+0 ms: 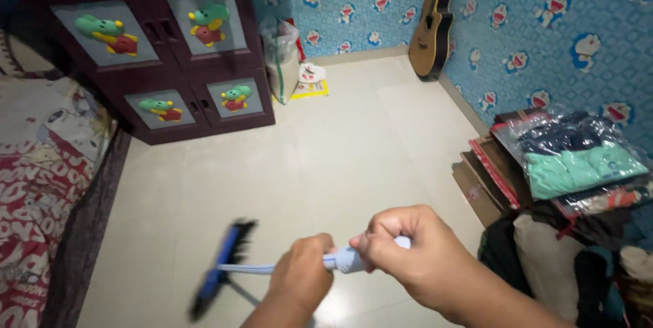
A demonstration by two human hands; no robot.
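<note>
**Both hands on a blue broom over a pale tiled floor**

The left hand [303,277] is curled tight around the thin light-blue handle of a blue plastic broom [224,268], gripping it partway along the shaft. The right hand [408,256] is closed in a fist over the thicker pale-blue end of the same handle, just beside the left hand and a little higher. The broom's dark bristled head, blurred, sits to the left of the hands, low over the cream tiled floor [340,151].

Ahead of the hands and to their left stands a dark brown wooden cupboard [163,62] with grey door panels bearing green and red cartoon figures. Just right of it a clear plastic bag [282,59] leans against the wall. Further ahead and to the right, a brown acoustic guitar [430,28] stands upright against blue cartoon-patterned wallpaper. Right of the hands lies a pile of folded clothes in clear wrapping [578,161] on cardboard boxes. Far left is a bed with a red and white printed cover [41,171].
</note>
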